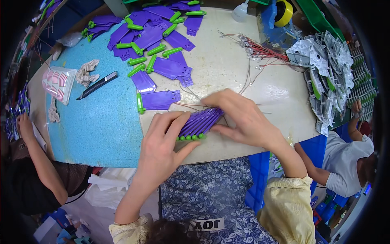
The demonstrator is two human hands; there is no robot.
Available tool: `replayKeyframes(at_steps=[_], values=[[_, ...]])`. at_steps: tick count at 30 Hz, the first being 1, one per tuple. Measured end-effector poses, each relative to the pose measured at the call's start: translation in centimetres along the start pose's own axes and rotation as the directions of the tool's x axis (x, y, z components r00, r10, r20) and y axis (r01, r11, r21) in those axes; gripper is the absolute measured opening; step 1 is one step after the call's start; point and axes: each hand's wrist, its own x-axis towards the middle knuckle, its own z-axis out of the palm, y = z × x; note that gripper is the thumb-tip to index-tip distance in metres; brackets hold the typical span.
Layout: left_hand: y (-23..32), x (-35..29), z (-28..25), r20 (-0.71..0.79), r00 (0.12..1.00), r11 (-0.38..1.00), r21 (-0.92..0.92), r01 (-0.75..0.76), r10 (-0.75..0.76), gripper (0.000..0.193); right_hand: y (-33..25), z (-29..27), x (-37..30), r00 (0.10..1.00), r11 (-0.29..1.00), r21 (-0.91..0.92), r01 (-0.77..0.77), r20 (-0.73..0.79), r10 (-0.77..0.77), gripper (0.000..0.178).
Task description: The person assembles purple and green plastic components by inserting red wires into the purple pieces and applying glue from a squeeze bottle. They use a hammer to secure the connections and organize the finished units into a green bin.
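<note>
A stack of purple plastic parts with green ends [200, 124] stands on edge between my hands, near the table's front edge. My left hand [161, 136] closes round the stack's left side, thumb below and fingers above. At the other side my right hand [239, 118] curves over the stack's right end, fingers and thumb gripping it. Just left of the stack lies a single purple part with a green end [160, 100]. Thin red and grey wires [189, 105] run out behind the stack, partly hidden by my right hand.
More purple parts [152, 34] lie heaped at the back. A utility knife [97, 85], crumpled paper [87, 73] and a bag of red-and-white labels [59, 84] rest on the blue mat [97, 130]. Red wires [264, 51] and grey plastic parts [325, 77] are at right. People work at both sides.
</note>
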Motion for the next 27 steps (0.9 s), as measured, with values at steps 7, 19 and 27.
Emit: replayKeyframes(at_steps=[7,19,27], values=[[-2.7,-1.7,-1.6,0.010,1.000,0.990,-0.137,0.018,-0.017,0.053,-1.4,1.4,1.8,0.980,0.982,-0.065,0.180,0.099,-0.173,0.053],[-1.3,0.0,-3.3,-0.119,0.988,0.625,-0.780,-0.030,-0.102,0.101,-2.3,0.7,2.4,0.937,0.418,0.839,-0.350,0.306,0.169,0.062],[0.7,2.4,1.8,-0.295,0.955,0.702,-0.683,-0.205,-0.008,0.086,-2.5,5.0,1.2,0.968,0.210,0.978,-0.014,-0.039,0.247,0.055]])
